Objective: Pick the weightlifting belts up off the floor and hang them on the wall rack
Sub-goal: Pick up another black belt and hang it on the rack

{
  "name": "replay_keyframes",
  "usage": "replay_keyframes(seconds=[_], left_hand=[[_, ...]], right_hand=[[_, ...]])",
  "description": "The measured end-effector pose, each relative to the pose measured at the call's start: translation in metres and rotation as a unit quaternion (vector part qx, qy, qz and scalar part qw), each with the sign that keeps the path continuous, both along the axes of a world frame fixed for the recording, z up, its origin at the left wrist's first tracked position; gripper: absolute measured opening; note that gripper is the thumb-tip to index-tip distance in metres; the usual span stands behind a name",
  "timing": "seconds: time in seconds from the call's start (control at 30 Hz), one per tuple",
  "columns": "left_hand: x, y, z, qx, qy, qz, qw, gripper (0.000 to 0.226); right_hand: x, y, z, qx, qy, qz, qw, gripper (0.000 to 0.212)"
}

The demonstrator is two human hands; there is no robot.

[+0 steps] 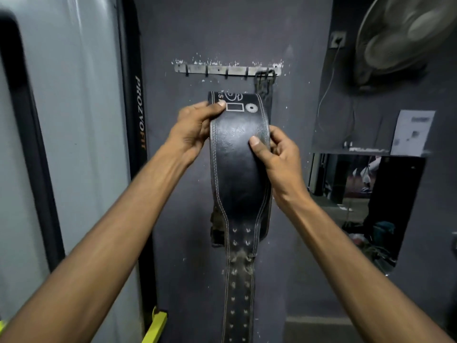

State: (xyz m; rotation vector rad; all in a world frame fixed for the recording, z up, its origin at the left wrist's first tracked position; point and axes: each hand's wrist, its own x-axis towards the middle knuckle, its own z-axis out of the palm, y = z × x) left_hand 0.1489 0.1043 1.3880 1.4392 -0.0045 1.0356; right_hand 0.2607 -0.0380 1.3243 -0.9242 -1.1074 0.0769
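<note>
Belt (237, 154) clamped by fingers of both hands before grey wall (173, 33), below rack (227, 70).

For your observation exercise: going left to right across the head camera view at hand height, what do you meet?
Grey machine panel → left hand → black belt → right hand → paper notice.

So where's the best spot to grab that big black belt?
Probably the wide padded part of the belt, one hand from each side, as the left hand and right hand do now. It is broad and stiff there; the narrow holed strap hangs loose below and would flop.
</note>
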Motion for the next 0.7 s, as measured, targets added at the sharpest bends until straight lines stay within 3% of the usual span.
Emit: replay_keyframes(seconds=[0.13,0.23,0.33,0.43,0.6,0.7], left_hand=[[0.001,-0.008,0.008,0.033,-0.007,0.002,0.999,0.033],[-0.005,-0.007,0.014,0.057,-0.022,0.004,0.998,0.034],[-0.014,-0.004,0.016,0.081,-0.029,-0.005,0.996,0.04],[-0.024,-0.005,0.013,0.111,-0.019,-0.009,0.994,0.042],[-0.036,-0.007,-0.001,0.15,0.021,-0.008,0.988,0.043],[-0.041,-0.005,-0.002,0.086,0.042,-0.037,0.995,0.036]], right_hand=[[0.006,-0.024,-0.035,-0.097,-0.08,-0.015,0.992,0.046],[0.014,-0.025,-0.053,-0.159,-0.132,-0.004,0.978,0.046],[0.027,-0.015,-0.016,-0.151,-0.089,0.025,0.984,0.037],[0.023,-0.006,0.045,-0.131,0.005,0.089,0.987,0.065],[0.014,0.016,0.1,-0.112,0.065,0.119,0.984,0.055],[0.013,0.025,0.095,-0.103,0.086,0.111,0.985,0.034]])
